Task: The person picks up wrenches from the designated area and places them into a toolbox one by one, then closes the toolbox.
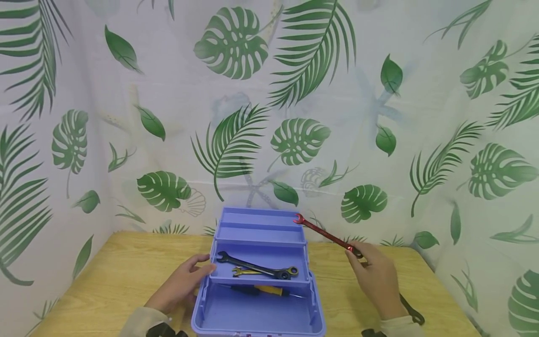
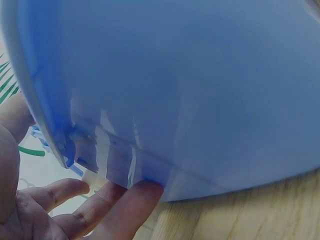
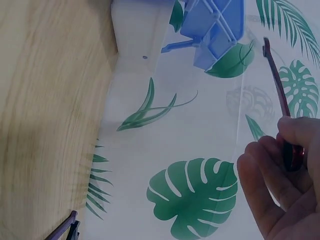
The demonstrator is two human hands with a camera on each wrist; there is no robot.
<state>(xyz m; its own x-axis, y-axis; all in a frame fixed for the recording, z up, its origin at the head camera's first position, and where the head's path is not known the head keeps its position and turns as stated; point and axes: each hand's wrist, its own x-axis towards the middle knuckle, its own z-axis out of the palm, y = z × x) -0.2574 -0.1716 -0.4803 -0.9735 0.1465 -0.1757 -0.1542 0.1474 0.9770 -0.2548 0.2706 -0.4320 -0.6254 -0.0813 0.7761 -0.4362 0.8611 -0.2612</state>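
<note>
A blue-violet plastic toolbox (image 1: 258, 316) stands unfolded, its trays raised at the back. My left hand (image 1: 181, 283) grips its left side, thumb at the tray's edge; in the left wrist view, fingertips (image 2: 145, 192) touch the outer wall. My right hand (image 1: 376, 278) holds a shiny red combination wrench (image 1: 324, 232) by one end, its open jaw pointing up and left beside the upper tray. A black wrench (image 1: 252, 266) and a smaller gold wrench (image 1: 244, 271) lie in the middle tray (image 1: 263, 252). A yellow-and-black screwdriver (image 1: 268, 290) lies in the bottom compartment, partly hidden by that tray.
Behind the right wrist, another dark wrench (image 1: 412, 311) lies on the wooden table (image 1: 349, 299), partly covered by the arm. White cloth (image 1: 252, 93) printed with green leaves encloses the table at the back and sides.
</note>
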